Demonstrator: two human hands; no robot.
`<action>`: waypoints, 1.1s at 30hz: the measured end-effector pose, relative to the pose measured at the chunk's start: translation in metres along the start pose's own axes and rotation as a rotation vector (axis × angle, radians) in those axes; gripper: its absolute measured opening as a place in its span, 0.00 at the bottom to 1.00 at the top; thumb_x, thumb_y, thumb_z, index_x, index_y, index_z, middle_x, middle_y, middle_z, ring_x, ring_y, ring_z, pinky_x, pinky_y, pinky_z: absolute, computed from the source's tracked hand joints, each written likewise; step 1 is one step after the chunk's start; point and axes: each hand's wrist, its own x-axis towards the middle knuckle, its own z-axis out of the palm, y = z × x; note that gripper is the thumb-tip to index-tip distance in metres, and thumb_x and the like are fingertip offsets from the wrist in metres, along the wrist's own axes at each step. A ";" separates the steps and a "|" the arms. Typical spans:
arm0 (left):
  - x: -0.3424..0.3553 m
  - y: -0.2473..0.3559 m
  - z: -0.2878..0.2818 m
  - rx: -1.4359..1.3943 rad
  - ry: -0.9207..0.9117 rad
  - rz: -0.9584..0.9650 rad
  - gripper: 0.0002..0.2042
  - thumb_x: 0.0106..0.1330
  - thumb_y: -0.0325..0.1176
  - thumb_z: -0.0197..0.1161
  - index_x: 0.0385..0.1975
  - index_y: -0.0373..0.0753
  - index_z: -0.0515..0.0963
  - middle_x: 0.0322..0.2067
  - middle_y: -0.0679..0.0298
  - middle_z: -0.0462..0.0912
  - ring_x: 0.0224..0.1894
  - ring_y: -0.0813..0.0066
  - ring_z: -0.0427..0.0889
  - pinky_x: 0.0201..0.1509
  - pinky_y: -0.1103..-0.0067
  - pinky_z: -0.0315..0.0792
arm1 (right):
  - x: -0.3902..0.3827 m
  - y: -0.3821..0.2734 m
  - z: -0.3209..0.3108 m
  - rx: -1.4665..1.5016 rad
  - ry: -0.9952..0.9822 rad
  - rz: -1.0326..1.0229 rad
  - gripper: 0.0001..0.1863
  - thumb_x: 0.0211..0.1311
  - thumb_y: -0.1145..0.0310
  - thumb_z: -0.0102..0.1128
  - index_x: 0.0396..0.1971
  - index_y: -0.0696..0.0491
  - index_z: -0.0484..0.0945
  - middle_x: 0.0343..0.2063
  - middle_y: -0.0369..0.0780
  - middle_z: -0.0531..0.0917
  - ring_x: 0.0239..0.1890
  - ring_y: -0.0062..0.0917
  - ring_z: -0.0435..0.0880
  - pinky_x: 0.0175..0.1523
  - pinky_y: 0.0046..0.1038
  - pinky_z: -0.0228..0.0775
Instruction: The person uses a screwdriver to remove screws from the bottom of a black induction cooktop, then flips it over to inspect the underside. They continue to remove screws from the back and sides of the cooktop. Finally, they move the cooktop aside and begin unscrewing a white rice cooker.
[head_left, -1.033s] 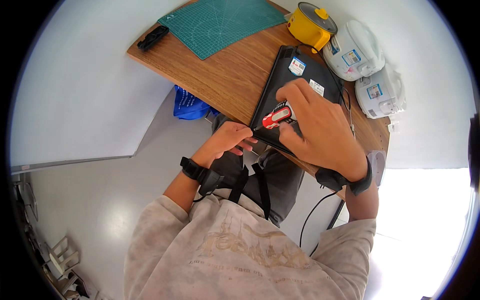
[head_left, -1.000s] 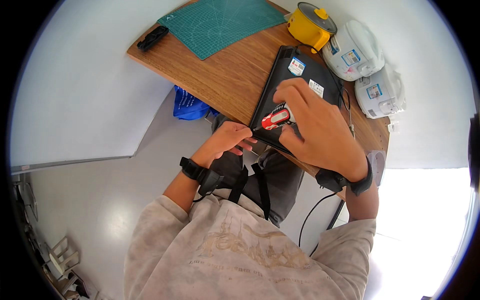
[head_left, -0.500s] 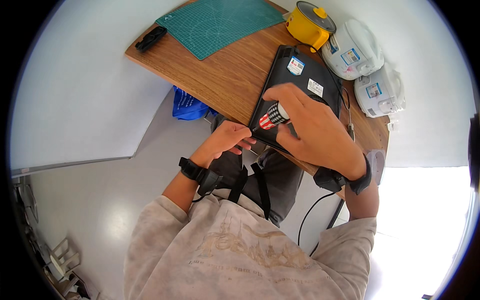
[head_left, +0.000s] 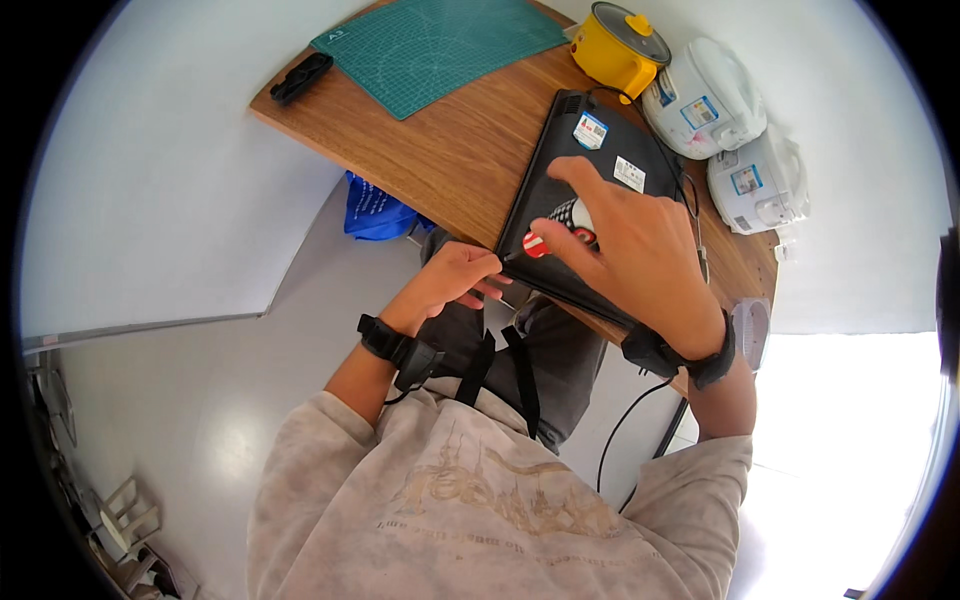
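Observation:
My right hand point(head_left: 645, 245) is curled around a stubby screwdriver point(head_left: 537, 245) with a red-and-white striped and black-and-white checked handle. The thumb lies across the handle and the index finger arches beyond it. The tool leans, its thin tip down at the near left corner of a flat black appliance point(head_left: 560, 185) with vents and stickers, lying on the table. My left hand point(head_left: 458, 278) is at that same corner, thumb and forefinger closed against the edge beside the tip, other fingers loosely bent below. Any screw under the tip is too small to make out.
A green cutting mat point(head_left: 440, 50) and a black case-like object point(head_left: 302, 78) lie on the wooden table point(head_left: 400, 160). Behind the appliance are a yellow pot point(head_left: 610, 55) and two white rice cookers point(head_left: 705, 100). A dark cord point(head_left: 655, 125) runs along the appliance. A blue bag point(head_left: 378, 212) sits below the table edge.
My right hand has turned about the screwdriver: the thumb has swung up across the handle, and the handle leans slightly further right. My left hand and the appliance stay put.

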 end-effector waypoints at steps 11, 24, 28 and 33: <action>0.001 0.001 0.006 0.002 -0.004 0.014 0.15 0.69 0.43 0.60 0.42 0.39 0.85 0.42 0.64 0.89 0.39 0.75 0.87 0.35 0.78 0.80 | -0.007 0.003 0.001 0.001 0.087 -0.088 0.21 0.62 0.59 0.65 0.50 0.52 0.72 0.31 0.40 0.79 0.27 0.38 0.84 0.26 0.37 0.75; -0.002 0.005 0.002 0.000 -0.011 0.007 0.14 0.70 0.43 0.59 0.42 0.40 0.85 0.42 0.64 0.90 0.38 0.75 0.88 0.34 0.78 0.79 | 0.000 0.000 -0.005 0.023 0.150 -0.121 0.17 0.65 0.59 0.62 0.48 0.51 0.71 0.34 0.41 0.80 0.25 0.39 0.84 0.28 0.36 0.75; 0.000 0.004 0.001 0.009 -0.021 -0.002 0.14 0.70 0.43 0.59 0.42 0.40 0.85 0.42 0.64 0.90 0.38 0.75 0.88 0.34 0.78 0.79 | -0.002 0.006 0.003 0.274 0.089 -0.173 0.19 0.64 0.57 0.64 0.48 0.51 0.70 0.35 0.43 0.81 0.27 0.40 0.84 0.27 0.36 0.74; -0.002 0.009 0.004 0.012 -0.010 0.001 0.14 0.70 0.43 0.59 0.42 0.39 0.85 0.42 0.64 0.90 0.38 0.75 0.88 0.34 0.78 0.79 | -0.001 0.002 -0.007 0.086 0.094 -0.060 0.20 0.62 0.62 0.64 0.48 0.52 0.69 0.35 0.44 0.82 0.30 0.41 0.85 0.31 0.39 0.75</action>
